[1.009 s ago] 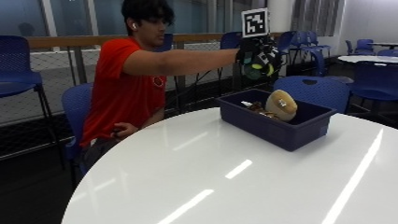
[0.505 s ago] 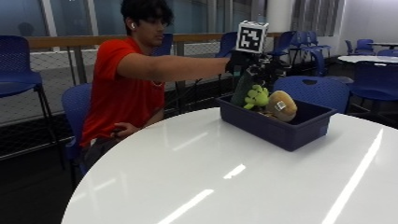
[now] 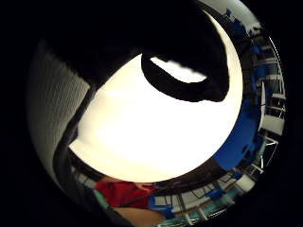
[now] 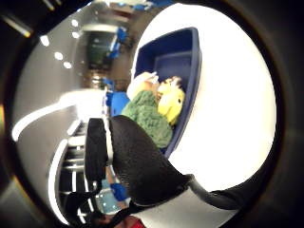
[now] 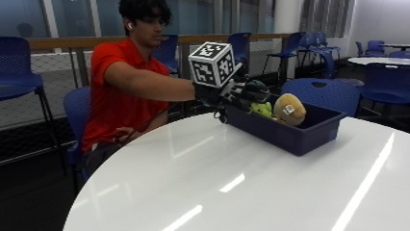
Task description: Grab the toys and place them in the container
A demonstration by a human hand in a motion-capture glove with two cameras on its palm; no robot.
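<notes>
In the outside view my gloved right hand (image 5: 225,93) hovers at the near end of the blue container (image 5: 301,136), fingers relaxed and holding nothing. A green plush toy (image 5: 260,107) with a yellow face lies inside the container, beside a round tan plush toy (image 5: 289,109). The thumb side palm view shows the green toy (image 4: 149,118) leaning against the container's wall (image 4: 195,71), with a pale toy (image 4: 142,81) behind it and my thumb (image 4: 137,166) apart from both. The little finger side palm view shows only my black fingers (image 3: 182,90) over the white table (image 3: 142,137).
The container stands near the far edge of a round white table (image 5: 256,183). A blue chair (image 5: 320,91) is right behind it, with more chairs and tables beyond. The person's bare hand (image 5: 121,134) rests in the lap.
My hand came down from above the container with the green toy, set it inside, let go, and has drawn back toward the container's near end.
</notes>
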